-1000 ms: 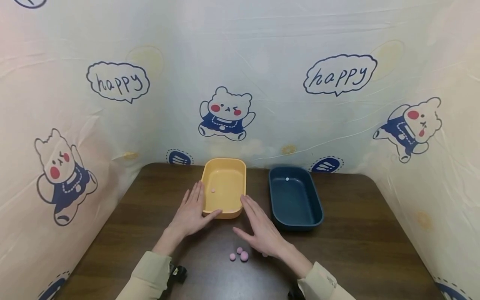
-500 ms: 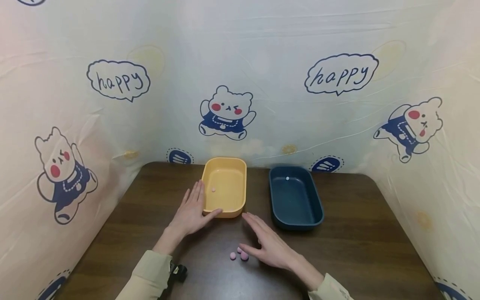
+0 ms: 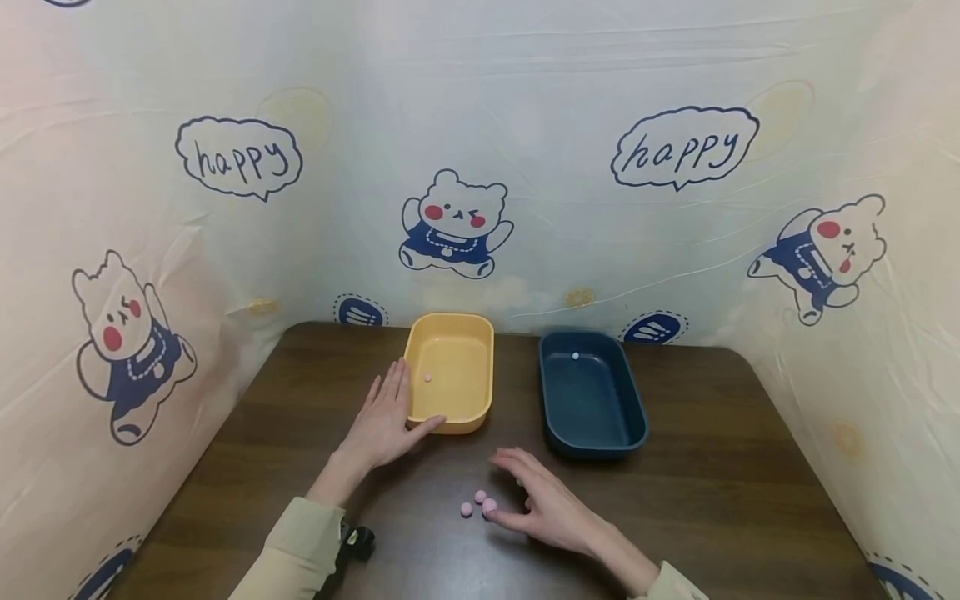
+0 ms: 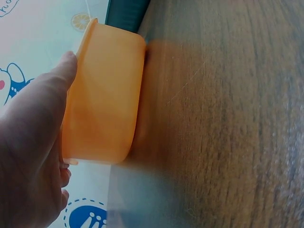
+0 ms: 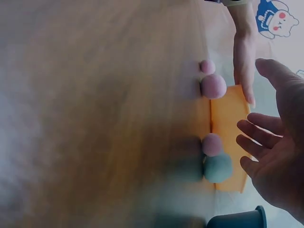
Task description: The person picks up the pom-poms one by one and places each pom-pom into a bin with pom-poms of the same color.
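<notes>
My left hand (image 3: 382, 421) rests along the left side of the yellow tray (image 3: 457, 362), its thumb at the front rim; the left wrist view shows the hand (image 4: 33, 133) against the tray wall (image 4: 104, 95). A small pink ball (image 3: 428, 378) lies inside. Over the table, my right hand (image 3: 555, 508) is spread, its thumb beside a cluster of pink balls (image 3: 467, 509). In the right wrist view, that hand (image 5: 292, 175) holds nothing and faces pink balls (image 5: 213, 86) and a blue-green ball (image 5: 218, 167). The right hand hides this last ball in the head view.
A dark blue tray (image 3: 592, 408) stands right of the yellow one, with a small pale ball (image 3: 575, 356) near its far end. Behind the brown table (image 3: 720, 467) hangs a printed cloth (image 3: 555, 167), which also runs along both sides.
My right hand has drawn back from the yellow tray's right side toward the balls, and its fingers have bent slightly. The left hand keeps its place at the tray.
</notes>
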`<state>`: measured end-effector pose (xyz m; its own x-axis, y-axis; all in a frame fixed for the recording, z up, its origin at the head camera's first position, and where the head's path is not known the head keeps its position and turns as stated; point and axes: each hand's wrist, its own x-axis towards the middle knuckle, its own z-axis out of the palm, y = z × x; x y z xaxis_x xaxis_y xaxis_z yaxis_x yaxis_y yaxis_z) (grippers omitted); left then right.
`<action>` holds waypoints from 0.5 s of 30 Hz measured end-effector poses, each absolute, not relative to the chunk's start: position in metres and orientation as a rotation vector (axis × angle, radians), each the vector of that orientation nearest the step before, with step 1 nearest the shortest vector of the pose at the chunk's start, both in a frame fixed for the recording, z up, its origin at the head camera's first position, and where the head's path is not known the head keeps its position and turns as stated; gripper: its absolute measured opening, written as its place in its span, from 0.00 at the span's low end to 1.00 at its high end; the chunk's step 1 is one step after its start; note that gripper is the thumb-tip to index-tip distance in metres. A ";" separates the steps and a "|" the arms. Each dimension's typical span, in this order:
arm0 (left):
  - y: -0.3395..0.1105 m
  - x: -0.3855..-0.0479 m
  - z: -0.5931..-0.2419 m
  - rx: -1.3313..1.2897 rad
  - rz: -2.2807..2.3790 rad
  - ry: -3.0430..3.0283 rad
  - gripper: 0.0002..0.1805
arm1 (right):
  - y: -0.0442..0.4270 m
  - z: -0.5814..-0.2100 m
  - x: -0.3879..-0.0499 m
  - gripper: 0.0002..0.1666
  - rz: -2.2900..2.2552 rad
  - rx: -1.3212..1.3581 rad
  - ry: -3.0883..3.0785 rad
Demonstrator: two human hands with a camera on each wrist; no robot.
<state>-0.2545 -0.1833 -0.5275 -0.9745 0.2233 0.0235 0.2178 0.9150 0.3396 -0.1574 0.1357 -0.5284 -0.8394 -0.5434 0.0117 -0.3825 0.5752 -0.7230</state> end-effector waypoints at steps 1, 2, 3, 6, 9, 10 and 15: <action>-0.183 -0.255 -0.527 0.353 0.541 3.057 0.71 | 0.136 -0.529 -0.157 0.44 -1.122 -0.789 2.591; -0.183 -0.255 -0.527 0.358 0.542 3.058 0.71 | 0.136 -0.530 -0.156 0.43 -1.123 -0.802 2.590; -0.183 -0.255 -0.527 0.357 0.541 3.057 0.71 | 0.137 -0.531 -0.156 0.42 -1.123 -0.817 2.592; -0.184 -0.256 -0.527 0.357 0.541 3.058 0.71 | 0.135 -0.535 -0.156 0.36 -1.142 -0.875 2.596; -0.184 -0.256 -0.528 0.358 0.542 3.061 0.71 | 0.134 -0.537 -0.158 0.29 -1.198 -0.925 2.581; -0.184 -0.256 -0.528 0.360 0.543 3.064 0.71 | 0.134 -0.537 -0.158 0.27 -1.220 -0.941 2.571; -0.184 -0.255 -0.528 0.366 0.543 3.074 0.71 | 0.134 -0.539 -0.158 0.23 -1.263 -0.972 2.547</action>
